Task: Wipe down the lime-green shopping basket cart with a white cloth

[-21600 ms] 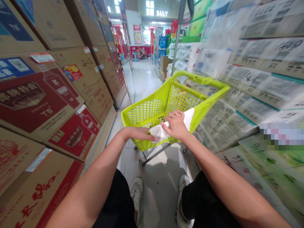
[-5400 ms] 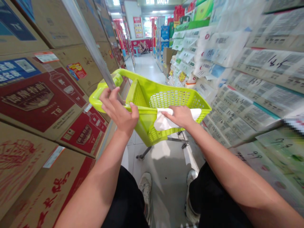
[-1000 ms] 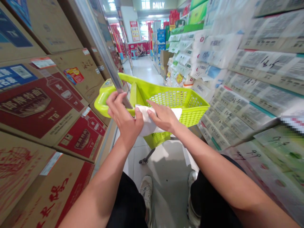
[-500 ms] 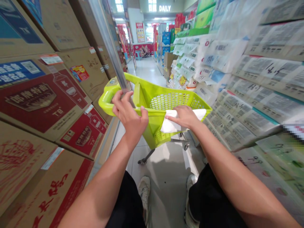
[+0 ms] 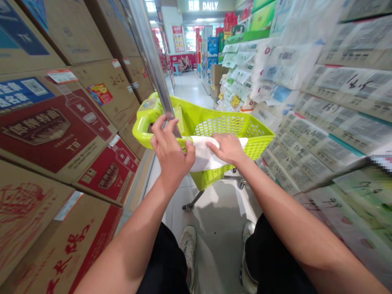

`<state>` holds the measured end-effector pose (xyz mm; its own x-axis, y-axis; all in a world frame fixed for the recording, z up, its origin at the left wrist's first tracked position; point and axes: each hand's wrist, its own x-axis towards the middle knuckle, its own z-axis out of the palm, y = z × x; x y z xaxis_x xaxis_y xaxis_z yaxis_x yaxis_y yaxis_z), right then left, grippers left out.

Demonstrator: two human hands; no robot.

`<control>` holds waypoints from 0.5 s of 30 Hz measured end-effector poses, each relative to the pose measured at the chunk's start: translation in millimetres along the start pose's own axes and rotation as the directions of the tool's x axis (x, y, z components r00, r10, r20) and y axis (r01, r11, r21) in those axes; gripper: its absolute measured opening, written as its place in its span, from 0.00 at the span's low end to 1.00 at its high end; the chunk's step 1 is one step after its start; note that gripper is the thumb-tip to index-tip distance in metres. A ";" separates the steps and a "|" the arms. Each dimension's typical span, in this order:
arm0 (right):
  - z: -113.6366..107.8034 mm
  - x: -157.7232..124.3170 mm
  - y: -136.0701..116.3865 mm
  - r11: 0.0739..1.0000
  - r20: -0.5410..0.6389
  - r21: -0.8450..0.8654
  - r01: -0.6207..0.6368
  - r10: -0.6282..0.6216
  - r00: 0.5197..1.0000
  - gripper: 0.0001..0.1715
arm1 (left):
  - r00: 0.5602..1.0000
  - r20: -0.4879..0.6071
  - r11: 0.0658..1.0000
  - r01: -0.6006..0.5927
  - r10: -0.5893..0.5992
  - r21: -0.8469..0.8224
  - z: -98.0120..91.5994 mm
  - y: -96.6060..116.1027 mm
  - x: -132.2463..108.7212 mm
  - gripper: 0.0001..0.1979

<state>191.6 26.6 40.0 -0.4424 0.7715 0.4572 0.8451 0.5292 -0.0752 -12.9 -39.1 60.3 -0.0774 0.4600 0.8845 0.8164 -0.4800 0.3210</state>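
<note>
A lime-green shopping basket cart (image 5: 257, 141) with perforated sides stands in front of me, its looped handle at the left. My left hand (image 5: 173, 149) grips the near rim by the handle, fingers curled over it beside a metal pole (image 5: 157, 61). My right hand (image 5: 228, 147) is closed on a white cloth (image 5: 203, 157), which it presses over the near rim and side of the basket. Part of the cloth hangs down the outside, and another bit shows to the right of the hand.
Stacked cardboard cartons (image 5: 33, 126) rise close on the left. Shelves of packaged tissue (image 5: 324, 110) line the right side. A wheeled metal leg (image 5: 192, 202) of the cart rests on the tiled floor near my shoes (image 5: 187, 245).
My right hand has slid left along the rim with the cloth, closer to my left hand. The cart appears slightly further right in view, and my left hand has shifted slightly right too.
</note>
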 end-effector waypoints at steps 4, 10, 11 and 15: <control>5.0 -8.5 34.1 0.975 0.098 -0.100 -0.197 0.207 0.973 0.42 | 1.000 0.022 0.999 0.022 -0.021 -0.035 -2.0 -2.0 2.1 0.31; -6.6 -12.7 63.5 0.928 0.200 -0.136 -0.347 0.369 0.908 0.46 | 0.996 -0.087 0.998 0.034 -0.038 -0.044 3.1 0.9 2.9 0.25; -7.9 -11.5 63.8 0.923 0.214 -0.137 -0.359 0.382 0.899 0.47 | 0.995 -0.095 0.999 0.037 -0.040 -0.032 4.1 1.9 2.4 0.25; -10.9 -0.7 50.9 0.927 0.268 -0.128 -0.352 0.374 0.888 0.51 | 0.993 -0.110 0.999 0.036 -0.037 -0.010 5.4 6.1 -0.4 0.25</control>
<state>238.2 49.1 45.5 -0.1569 0.9777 0.1398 0.9777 0.1737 -0.1178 -4.7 -38.2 60.1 -0.1698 0.3924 0.9040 0.8074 -0.4706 0.3559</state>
